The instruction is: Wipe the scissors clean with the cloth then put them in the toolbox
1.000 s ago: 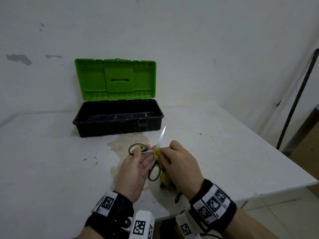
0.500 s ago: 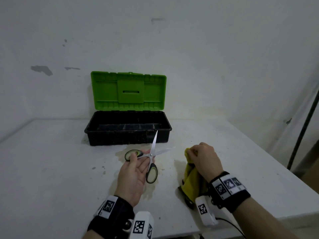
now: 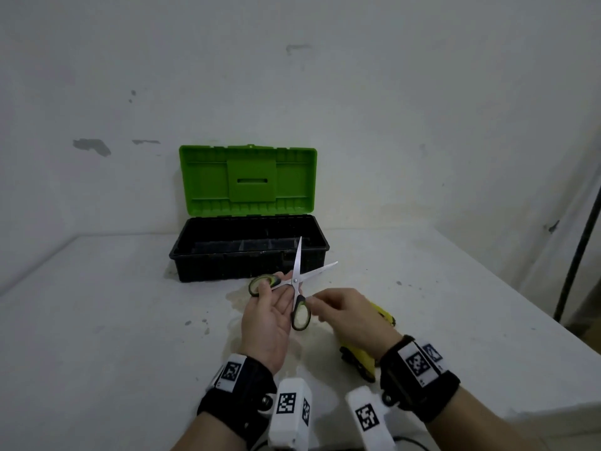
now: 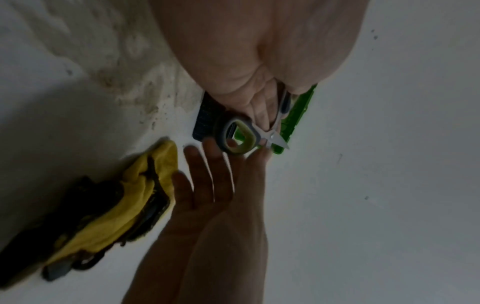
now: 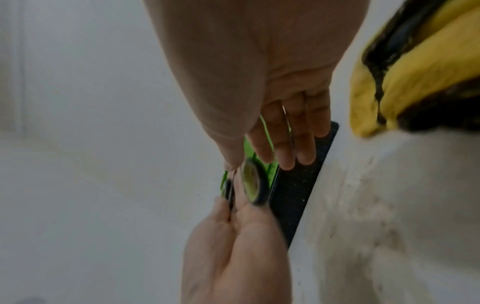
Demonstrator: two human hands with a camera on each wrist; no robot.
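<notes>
The scissors [image 3: 295, 281] have green-and-grey handles and their blades are spread apart, pointing toward the toolbox. My left hand [image 3: 270, 320] grips them palm up, thumb over the left handle loop [image 3: 260, 284]. My right hand [image 3: 344, 317] reaches in from the right with fingers straight, its fingertips [image 4: 215, 150] at the lower handle loop [image 4: 236, 135]. The yellow cloth [image 3: 385, 315] lies crumpled on the table under my right wrist, held by neither hand. The black toolbox [image 3: 227, 265] stands open behind the scissors with its green lid [image 3: 247, 180] upright.
The white table [image 3: 113, 320] has a brownish stain [image 3: 237, 297] in front of the toolbox. A wall rises just behind the box. The table's right edge [image 3: 520, 320] drops off, with a dark pole [image 3: 575, 255] beyond it.
A second ago my right hand rubbed the blade with the cloth. It then set the cloth down at the right, let it go and came back to the scissors' handle.
</notes>
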